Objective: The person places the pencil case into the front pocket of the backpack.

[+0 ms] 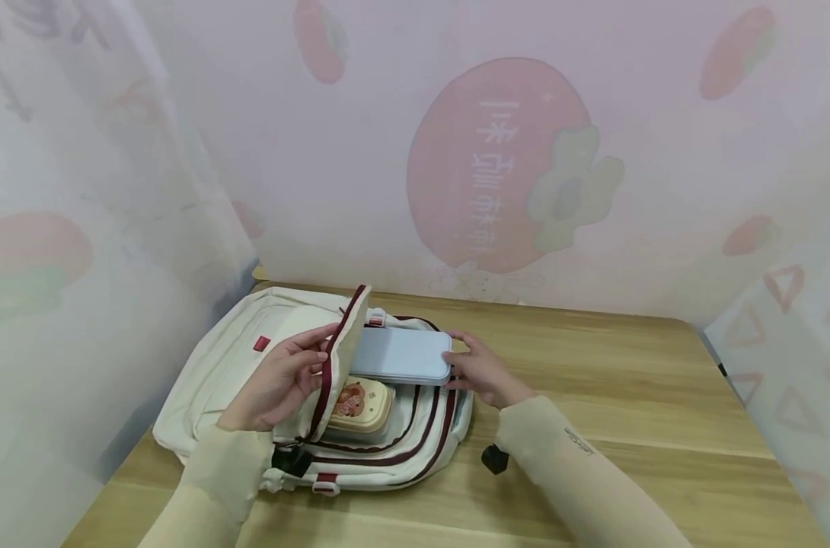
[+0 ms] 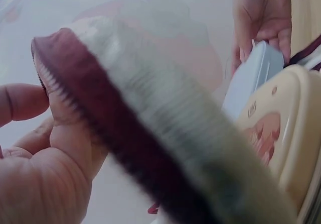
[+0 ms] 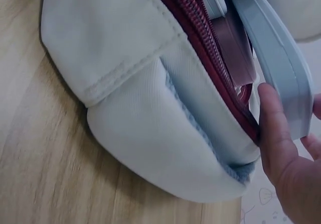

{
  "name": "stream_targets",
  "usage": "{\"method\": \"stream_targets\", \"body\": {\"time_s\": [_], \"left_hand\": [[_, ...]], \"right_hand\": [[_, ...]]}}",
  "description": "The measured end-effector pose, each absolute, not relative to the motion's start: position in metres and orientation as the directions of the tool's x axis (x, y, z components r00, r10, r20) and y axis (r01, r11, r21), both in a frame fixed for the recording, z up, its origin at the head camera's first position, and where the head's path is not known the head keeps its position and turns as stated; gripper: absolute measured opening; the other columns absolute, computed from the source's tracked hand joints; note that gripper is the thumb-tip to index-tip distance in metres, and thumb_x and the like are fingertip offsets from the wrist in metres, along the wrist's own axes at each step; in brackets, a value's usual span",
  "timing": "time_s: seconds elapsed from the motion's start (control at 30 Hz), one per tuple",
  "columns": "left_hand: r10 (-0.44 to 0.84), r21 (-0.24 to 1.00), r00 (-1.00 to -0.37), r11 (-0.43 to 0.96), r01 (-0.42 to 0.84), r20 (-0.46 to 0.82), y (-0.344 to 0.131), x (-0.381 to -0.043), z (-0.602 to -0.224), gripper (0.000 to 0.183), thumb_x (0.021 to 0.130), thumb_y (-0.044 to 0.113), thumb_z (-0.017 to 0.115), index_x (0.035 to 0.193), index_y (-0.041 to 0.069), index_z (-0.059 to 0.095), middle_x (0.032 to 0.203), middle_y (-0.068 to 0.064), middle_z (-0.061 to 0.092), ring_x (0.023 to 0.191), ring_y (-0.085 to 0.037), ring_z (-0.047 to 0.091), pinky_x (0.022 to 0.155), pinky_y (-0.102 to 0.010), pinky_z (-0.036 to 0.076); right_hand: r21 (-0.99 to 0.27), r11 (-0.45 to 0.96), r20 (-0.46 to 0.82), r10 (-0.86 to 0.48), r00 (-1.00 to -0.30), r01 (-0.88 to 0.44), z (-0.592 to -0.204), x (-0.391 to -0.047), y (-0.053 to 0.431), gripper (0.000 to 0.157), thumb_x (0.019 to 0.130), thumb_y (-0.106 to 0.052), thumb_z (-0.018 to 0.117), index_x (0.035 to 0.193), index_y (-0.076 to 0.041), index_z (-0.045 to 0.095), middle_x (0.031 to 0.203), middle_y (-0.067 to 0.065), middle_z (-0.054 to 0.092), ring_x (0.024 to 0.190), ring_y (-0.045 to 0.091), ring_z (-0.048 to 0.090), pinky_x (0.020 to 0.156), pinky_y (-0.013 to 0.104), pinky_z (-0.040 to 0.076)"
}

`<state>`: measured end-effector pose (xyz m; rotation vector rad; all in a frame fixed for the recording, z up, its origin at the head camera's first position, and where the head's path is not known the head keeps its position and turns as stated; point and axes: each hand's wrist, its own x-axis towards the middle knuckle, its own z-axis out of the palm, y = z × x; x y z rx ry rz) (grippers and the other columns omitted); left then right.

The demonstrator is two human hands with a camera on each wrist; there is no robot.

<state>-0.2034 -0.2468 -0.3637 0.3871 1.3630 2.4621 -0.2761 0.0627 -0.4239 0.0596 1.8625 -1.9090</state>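
Note:
A white backpack (image 1: pixel 223 373) with maroon zip trim lies on the table, its compartment unzipped. My left hand (image 1: pixel 285 380) pinches the edge of the raised flap (image 1: pixel 349 335) between thumb and fingers. At the other side, my right hand (image 1: pixel 483 371) grips the end of a flat light-blue case (image 1: pixel 404 354) lying partly over the compartment. The flap hides the case's far end. Beside it in the bag sits a cream-lidded box (image 1: pixel 372 405) with a reddish-brown picture, partly behind the flap. The right wrist view also shows a mauve container (image 3: pixel 233 48) inside, past the zip.
The wooden table (image 1: pixel 593 380) extends right of the backpack. Behind it stands a pale wall (image 1: pixel 360 190) with strawberry prints, and another wall (image 1: pixel 79 342) closes the left side. A white buckle (image 1: pixel 326 485) hangs at the bag's near edge.

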Motion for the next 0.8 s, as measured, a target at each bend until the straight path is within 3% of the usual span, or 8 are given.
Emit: {"method": "stream_targets", "body": {"time_s": [0.27, 0.57, 0.8], "left_hand": [[0.402, 0.815, -0.910, -0.558, -0.154, 0.103, -0.247, -0.204, -0.369, 0.050, 0.103, -0.015, 0.033, 0.129, 0.008, 0.069, 0.107, -0.006, 0.066, 0.090, -0.009, 0.067, 0.077, -0.020, 0.056], [0.393, 0.811, -0.915, -0.562, -0.164, 0.088, -0.246, -0.204, -0.367, 0.048, 0.103, -0.015, 0.036, 0.130, 0.008, 0.069, 0.107, -0.007, 0.065, 0.090, -0.010, 0.068, 0.079, -0.021, 0.057], [0.406, 0.812, -0.909, -0.560, -0.166, 0.095, -0.242, -0.203, -0.366, 0.050, 0.102, -0.015, 0.035, 0.131, 0.008, 0.068, 0.109, -0.008, 0.065, 0.091, -0.009, 0.067, 0.078, -0.019, 0.056]], "right_hand": [[-0.933, 0.040, -0.352, -0.302, -0.886, 0.357, -0.423, -0.277, 0.043, 0.052, 0.106, -0.001, 0.054, 0.155, -0.007, 0.039, 0.119, 0.026, 0.058, 0.089, 0.028, 0.066, 0.077, 0.046, 0.061], [-0.937, 0.028, -0.338, -0.312, -0.888, 0.347, -0.424, -0.278, 0.026, 0.058, 0.106, -0.001, 0.053, 0.160, -0.005, 0.031, 0.137, 0.032, 0.050, 0.099, 0.033, 0.066, 0.083, 0.050, 0.059], [-0.942, -0.016, -0.313, -0.318, -0.895, 0.335, -0.426, -0.275, 0.016, 0.054, 0.104, 0.002, 0.051, 0.155, -0.004, 0.034, 0.130, 0.032, 0.053, 0.095, 0.032, 0.065, 0.081, 0.050, 0.059]]}}
